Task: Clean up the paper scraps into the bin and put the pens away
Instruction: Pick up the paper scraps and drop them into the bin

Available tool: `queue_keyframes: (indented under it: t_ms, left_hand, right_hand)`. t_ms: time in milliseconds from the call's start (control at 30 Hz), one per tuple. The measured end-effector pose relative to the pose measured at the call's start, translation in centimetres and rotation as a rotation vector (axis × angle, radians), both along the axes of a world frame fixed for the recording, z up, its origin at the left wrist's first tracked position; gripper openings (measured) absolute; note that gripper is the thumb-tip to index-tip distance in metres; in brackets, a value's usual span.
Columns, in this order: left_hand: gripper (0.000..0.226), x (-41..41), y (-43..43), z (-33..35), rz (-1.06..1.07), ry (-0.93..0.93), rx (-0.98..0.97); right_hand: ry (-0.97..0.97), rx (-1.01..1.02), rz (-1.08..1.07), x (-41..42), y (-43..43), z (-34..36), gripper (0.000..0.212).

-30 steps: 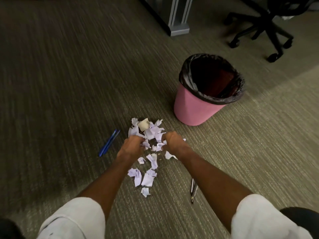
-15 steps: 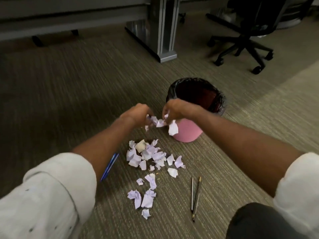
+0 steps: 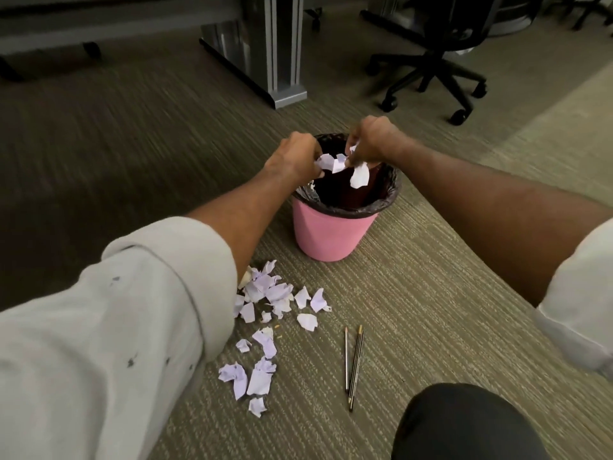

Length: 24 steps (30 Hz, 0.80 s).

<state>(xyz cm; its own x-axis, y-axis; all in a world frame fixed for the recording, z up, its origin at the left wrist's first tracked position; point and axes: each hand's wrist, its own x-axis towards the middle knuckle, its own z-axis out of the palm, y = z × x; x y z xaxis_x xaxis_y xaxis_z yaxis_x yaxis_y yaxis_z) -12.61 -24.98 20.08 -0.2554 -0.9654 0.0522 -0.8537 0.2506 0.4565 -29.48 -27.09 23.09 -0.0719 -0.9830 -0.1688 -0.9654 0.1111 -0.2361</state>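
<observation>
A pink bin (image 3: 326,235) with a black liner stands on the carpet. Both hands hover over its mouth. My left hand (image 3: 293,157) grips a bunch of pale purple paper scraps (image 3: 326,162) at the near-left rim. My right hand (image 3: 373,141) grips more scraps, and one white scrap (image 3: 360,175) dangles below it over the opening. A scatter of loose paper scraps (image 3: 265,293) lies on the carpet in front of the bin, partly hidden by my left sleeve. Two thin pens (image 3: 353,363) lie side by side to the right of the scatter.
A grey metal desk leg (image 3: 282,61) stands behind the bin. An office chair (image 3: 438,68) with a black wheeled base is at the back right. My dark knee (image 3: 464,426) fills the lower right corner.
Both hands gathered scraps from the floor pile, lifted them and carried them away from me to above the bin mouth. The blue pens at the left are now hidden behind my left arm.
</observation>
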Motion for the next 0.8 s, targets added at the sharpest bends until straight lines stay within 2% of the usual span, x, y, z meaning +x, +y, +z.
queue_keyframes:
  t_ms: [233, 333, 400, 467, 567, 700, 800]
  left_hand:
    - [0.042, -2.2, -0.1, -0.9, 0.035, 0.044, 0.013]
    - [0.038, -3.0, -0.5, -0.9, 0.035, 0.065, -0.001]
    - [0.034, -3.5, -0.5, -1.0, 0.024, 0.074, -0.011]
    - [0.031, -3.8, -0.6, -1.2, 0.015, 0.086, -0.041]
    - [0.03, -4.0, -0.9, -1.5, -0.003, 0.096, -0.098]
    - [0.059, -4.2, -1.4, -2.2, -0.023, 0.127, -0.103]
    - [0.066, -4.2, -1.6, -2.5, -0.054, 0.145, -0.084]
  right_hand:
    - [0.018, -0.059, -0.046, -1.5, 0.7, -1.8, 0.032]
    - [-0.007, -0.089, -0.072, -1.7, 0.7, -2.3, 0.029]
    - [-0.024, -0.11, -0.088, -1.7, 0.7, -2.6, 0.034]
    - [-0.029, -0.142, -0.107, -1.6, 0.6, -2.6, 0.041]
    - [-0.034, -0.192, -0.1, -1.6, 0.4, -2.6, 0.037]
    - [-0.033, -0.215, -0.089, -1.4, 0.5, -2.4, 0.041]
    - [-0.077, -0.241, -0.106, -1.5, 0.8, -2.5, 0.036]
